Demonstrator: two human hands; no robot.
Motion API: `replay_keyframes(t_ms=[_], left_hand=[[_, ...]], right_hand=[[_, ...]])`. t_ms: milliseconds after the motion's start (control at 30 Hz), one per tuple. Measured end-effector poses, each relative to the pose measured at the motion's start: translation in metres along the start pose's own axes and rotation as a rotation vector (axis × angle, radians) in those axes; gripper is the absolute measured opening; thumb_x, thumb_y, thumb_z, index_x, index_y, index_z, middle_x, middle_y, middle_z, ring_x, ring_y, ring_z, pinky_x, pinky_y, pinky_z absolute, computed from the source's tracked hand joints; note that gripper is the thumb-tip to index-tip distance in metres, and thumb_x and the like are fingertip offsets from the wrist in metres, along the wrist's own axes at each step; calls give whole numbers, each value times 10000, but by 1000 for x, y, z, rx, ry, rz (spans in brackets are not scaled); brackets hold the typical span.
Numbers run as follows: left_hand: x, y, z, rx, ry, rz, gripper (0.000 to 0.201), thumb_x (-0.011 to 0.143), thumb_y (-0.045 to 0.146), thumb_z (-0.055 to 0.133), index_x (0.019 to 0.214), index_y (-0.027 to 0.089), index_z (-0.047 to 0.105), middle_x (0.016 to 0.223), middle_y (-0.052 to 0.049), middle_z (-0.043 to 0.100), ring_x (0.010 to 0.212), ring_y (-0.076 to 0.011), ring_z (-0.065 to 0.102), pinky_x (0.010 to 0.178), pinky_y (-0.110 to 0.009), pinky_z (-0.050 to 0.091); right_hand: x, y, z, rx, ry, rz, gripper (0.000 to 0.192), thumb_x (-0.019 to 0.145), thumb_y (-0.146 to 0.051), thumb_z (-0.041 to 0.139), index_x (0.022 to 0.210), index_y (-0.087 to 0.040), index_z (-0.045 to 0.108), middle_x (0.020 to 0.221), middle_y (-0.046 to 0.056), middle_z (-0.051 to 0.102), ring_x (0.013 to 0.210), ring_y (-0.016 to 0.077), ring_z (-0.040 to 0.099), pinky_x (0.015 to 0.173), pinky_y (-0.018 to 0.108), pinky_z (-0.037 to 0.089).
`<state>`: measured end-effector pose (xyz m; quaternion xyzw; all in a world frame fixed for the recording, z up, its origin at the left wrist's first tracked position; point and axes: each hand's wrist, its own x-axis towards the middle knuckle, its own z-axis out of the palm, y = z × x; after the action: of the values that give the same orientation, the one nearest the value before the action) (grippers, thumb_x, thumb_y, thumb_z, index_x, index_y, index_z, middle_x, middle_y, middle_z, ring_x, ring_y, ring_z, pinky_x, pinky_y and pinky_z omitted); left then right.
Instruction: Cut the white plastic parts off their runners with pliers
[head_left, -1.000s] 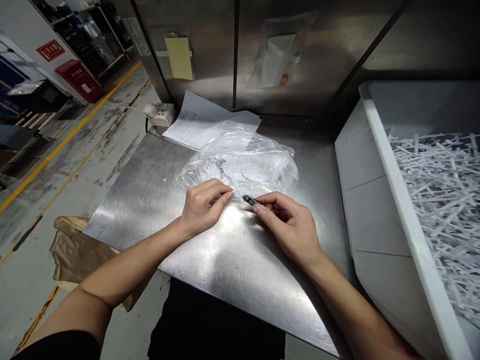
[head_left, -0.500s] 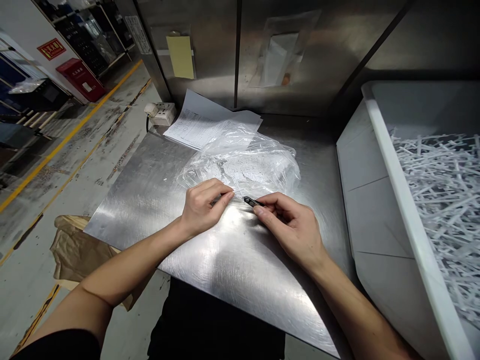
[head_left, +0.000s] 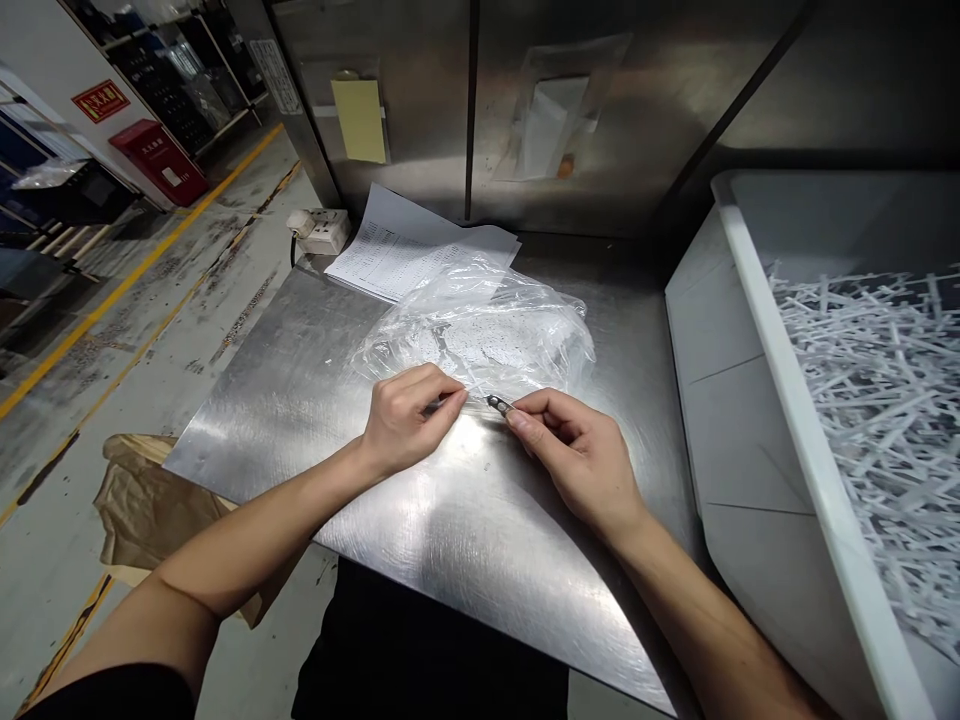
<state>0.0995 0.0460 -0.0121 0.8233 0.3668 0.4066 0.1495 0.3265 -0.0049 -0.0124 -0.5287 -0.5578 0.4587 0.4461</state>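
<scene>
My left hand [head_left: 407, 420] is closed in a pinch over the front part of the steel table [head_left: 390, 540]. What its fingertips hold is too small to make out; a thin pale sliver seems to stick out. In my right hand [head_left: 585, 460], thumb and fingers grip a small black tool [head_left: 496, 404] with pale round spots, its tip pointing at the left fingertips across a narrow gap. Just beyond both hands lies a crumpled clear plastic bag [head_left: 502, 320], with small whitish bits in or under it.
Printed sheets [head_left: 386, 245] lie partly under the bag, beside a white power socket [head_left: 326, 232]. On the right stands a large grey bin [head_left: 739, 400] full of white plastic strips [head_left: 870, 400]. A steel panel [head_left: 427, 90] rises behind. Brown paper [head_left: 150, 500] is at lower left.
The view has shifted slightly. Both hands keep nearly the same pose, and the black tool in my right hand is turned a little, showing more of its spotted side.
</scene>
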Motion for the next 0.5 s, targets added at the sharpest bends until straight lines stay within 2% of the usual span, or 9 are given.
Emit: replay_keyframes(t_ms=[200,367,500], left_hand=[[0,-1,1,29,-48,-14,181,1055,221,672,914,174,776,772,-21,743,674,-127,635,623,-278,438],[0,-1,0,23,-81,-23,169,1068,221,667,956,165,782,809,-30,757,722,-139,668,666,-286,469],[-1,-1,0,-12,-85,1,152,1081,232,665,1005,173,783,867,-45,787,758,-153,700,686,-296,511]], right_hand=[[0,-2,0,65,-17,71,313,957,-481,748,827,-196,727,666,-14,579,612,138,464,573,291,348],[0,-5,-2,81,-18,65,322,956,-486,750,824,-193,725,657,-16,565,608,135,458,567,288,343],[1,-6,-3,89,59,19,290,960,-482,752,873,-206,743,665,-15,575,621,147,480,582,292,380]])
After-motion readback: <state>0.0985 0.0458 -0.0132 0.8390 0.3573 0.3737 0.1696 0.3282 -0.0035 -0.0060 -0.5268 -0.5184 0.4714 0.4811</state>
